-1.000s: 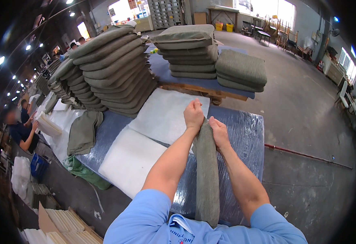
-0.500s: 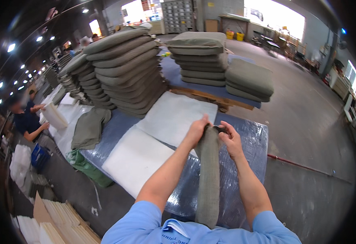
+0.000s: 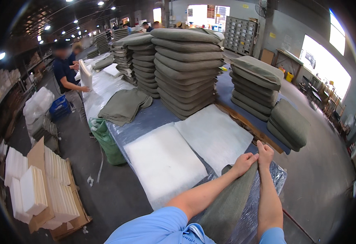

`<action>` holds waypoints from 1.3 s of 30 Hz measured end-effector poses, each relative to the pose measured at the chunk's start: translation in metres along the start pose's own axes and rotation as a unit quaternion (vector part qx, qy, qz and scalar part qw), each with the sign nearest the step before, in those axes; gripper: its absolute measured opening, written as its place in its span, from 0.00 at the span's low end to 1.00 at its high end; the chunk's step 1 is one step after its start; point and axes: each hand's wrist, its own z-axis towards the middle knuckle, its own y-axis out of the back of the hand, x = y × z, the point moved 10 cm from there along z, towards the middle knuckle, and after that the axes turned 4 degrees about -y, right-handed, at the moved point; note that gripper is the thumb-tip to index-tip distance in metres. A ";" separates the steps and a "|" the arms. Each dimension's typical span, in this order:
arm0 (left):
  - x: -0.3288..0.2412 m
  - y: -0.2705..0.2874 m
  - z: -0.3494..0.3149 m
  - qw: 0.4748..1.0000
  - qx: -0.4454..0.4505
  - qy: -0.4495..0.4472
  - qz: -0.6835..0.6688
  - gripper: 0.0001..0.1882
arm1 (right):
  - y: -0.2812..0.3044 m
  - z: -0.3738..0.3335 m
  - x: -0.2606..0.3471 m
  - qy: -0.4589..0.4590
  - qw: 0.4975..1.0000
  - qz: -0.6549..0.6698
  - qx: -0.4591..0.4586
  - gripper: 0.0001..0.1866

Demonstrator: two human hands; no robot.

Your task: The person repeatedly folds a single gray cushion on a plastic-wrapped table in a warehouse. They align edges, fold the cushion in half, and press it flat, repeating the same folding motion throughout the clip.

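Both hands are closed on the upper end of a grey-green fabric cover, which hangs from them toward my body over the table's near right part. My left hand pinches its top edge. My right hand grips right beside it, the two nearly touching. What lies inside the fingers is hidden. Beyond my hands, two square white padding sheets lie flat on the plastic-wrapped blue table. A pile of loose grey-green covers rests at the table's left.
Tall stacks of grey-green cushions stand at the back, with a shorter stack to the right. A green sack hangs at the left edge. Foam blocks sit on the lower-left floor. A co-worker holds a white pad.
My view has swung left. My hands, apart at the cover's top before, are now together, and the cover, a narrow strip earlier, spreads wider and slants toward me.
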 end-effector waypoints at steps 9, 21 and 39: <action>-0.002 0.013 -0.001 0.998 -0.027 0.014 0.046 0.20 | -0.022 0.008 -0.001 0.040 0.994 -0.099 0.006 0.29; -0.051 0.036 0.006 0.977 -0.089 -0.144 0.132 0.09 | -0.019 -0.073 -0.012 -0.205 0.885 0.364 0.207 0.14; 0.045 0.075 -0.168 0.923 -0.003 0.068 0.379 0.35 | 0.065 -0.107 -0.022 -0.154 0.944 0.282 0.074 0.20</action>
